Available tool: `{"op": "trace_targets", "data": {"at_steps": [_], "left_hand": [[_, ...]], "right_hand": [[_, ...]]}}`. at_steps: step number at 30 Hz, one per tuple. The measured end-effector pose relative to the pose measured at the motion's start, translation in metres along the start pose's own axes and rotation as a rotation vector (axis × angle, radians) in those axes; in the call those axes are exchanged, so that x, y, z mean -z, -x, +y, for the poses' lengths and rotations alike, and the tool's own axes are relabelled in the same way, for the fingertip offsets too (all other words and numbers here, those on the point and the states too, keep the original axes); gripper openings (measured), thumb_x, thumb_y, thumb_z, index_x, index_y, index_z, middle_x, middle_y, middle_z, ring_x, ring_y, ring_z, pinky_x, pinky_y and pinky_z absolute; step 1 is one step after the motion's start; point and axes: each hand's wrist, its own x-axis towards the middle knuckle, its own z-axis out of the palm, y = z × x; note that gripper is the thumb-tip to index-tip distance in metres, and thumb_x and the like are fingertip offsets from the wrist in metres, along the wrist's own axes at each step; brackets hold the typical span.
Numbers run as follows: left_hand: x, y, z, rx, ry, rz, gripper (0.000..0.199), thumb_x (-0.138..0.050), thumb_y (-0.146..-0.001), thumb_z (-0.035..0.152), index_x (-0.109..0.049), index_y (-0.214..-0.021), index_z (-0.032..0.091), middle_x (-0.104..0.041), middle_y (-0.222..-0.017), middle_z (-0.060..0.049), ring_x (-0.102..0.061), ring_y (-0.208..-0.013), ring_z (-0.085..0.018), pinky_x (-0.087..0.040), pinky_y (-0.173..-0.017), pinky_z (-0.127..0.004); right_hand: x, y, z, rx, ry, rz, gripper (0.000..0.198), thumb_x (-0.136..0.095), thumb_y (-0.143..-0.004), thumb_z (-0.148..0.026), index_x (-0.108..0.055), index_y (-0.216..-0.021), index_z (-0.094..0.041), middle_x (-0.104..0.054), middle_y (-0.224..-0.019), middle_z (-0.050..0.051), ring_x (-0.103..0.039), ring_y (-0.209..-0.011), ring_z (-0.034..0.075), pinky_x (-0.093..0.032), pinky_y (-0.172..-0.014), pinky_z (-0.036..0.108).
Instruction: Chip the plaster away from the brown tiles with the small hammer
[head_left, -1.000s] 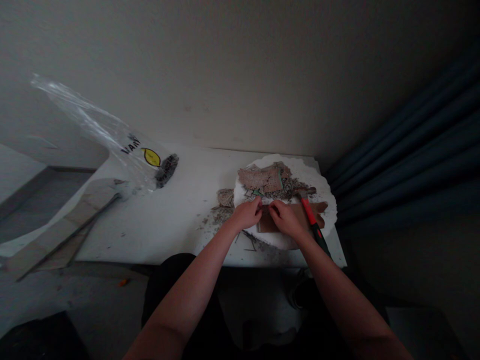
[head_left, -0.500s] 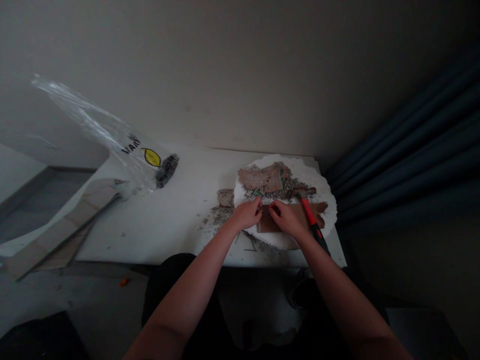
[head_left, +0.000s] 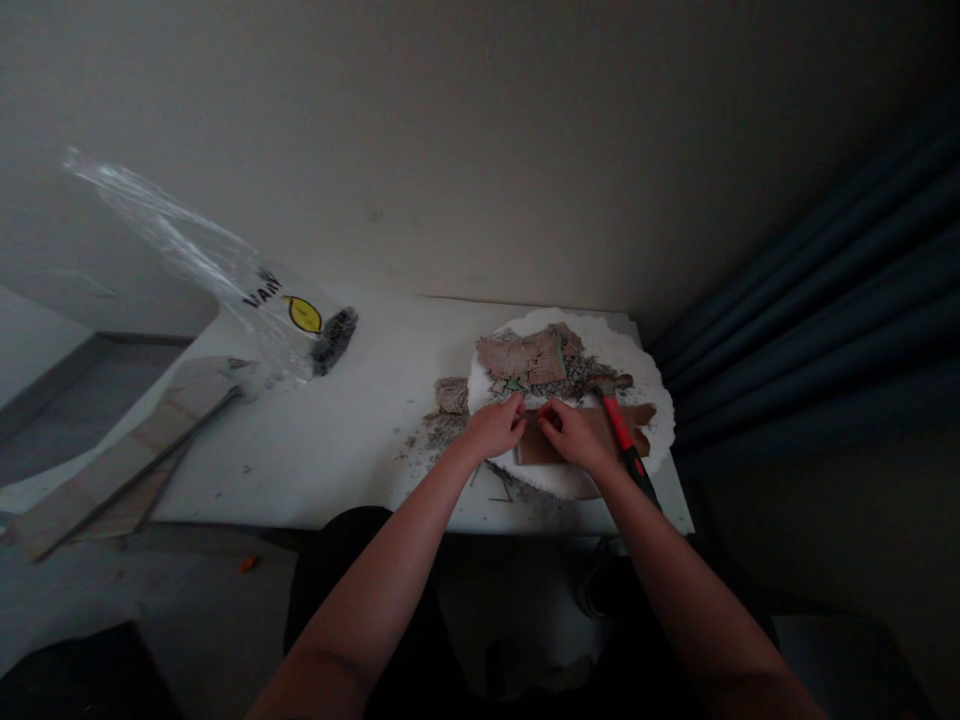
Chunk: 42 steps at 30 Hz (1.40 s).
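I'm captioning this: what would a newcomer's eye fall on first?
Perhaps the clear bag with its yellow emblem, at the white table's left. Then the red-and-black hammer across a brown board at right. The left hand and right hand sit close together by that board's left end.

We are seeing dimly, glare streaking the clear bag [head_left: 214, 265] left of our fingers [head_left: 554, 408], deep shadow lying below them.

A wide lane crosses the surface [head_left: 360, 430] between the bag [head_left: 225, 262] at left and the lump [head_left: 451, 396]; the hammer [head_left: 616, 420] blocks the board's [head_left: 540, 452] right part.
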Motion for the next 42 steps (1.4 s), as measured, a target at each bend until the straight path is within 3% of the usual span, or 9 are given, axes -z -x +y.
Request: {"op": "trace_targets", "data": {"at_steps": [10, 30, 42], "left_hand": [[-0.0002, 0.0001, 0.0000, -0.007, -0.013, 0.006, 0.025, -0.044, -0.090, 0.034, -0.050, -0.112, 0.022, -0.070, -0.092, -0.006, -0.065, -0.082, -0.021, -0.043, -0.069, -0.031], [-0.0013, -0.0009, 0.0000, -0.008, -0.014, 0.014, 0.025, -0.046, -0.089, 0.033, -0.050, -0.110, 0.022, -0.070, -0.088, -0.004, -0.065, -0.080, -0.021, -0.040, -0.066, -0.031], [0.0003, 0.0002, -0.0002, -0.017, -0.006, 0.019, 0.024, -0.046, -0.089, 0.033, -0.050, -0.110, 0.022, -0.069, -0.086, -0.004, -0.064, -0.075, -0.020, -0.039, -0.064, -0.030]], "right_hand": [[-0.0001, -0.0004, -0.0020, 0.000, 0.024, 0.001, 0.005, -0.054, -0.085, -0.019, -0.057, -0.088, -0.018, -0.059, -0.076, -0.001, -0.054, -0.067, 0.015, -0.038, -0.061, 0.025], [-0.0001, 0.0008, -0.0083, 0.067, 0.166, 0.014, 0.010, -0.058, -0.082, -0.007, -0.060, -0.084, -0.017, -0.056, -0.081, 0.001, -0.051, -0.069, 0.013, -0.037, -0.064, 0.023], [-0.0020, 0.0018, -0.0088, 0.076, 0.326, -0.009, 0.004, -0.060, -0.082, -0.013, -0.060, -0.081, -0.018, -0.057, -0.085, 0.002, -0.052, -0.074, 0.015, -0.037, -0.067, 0.025]]}}
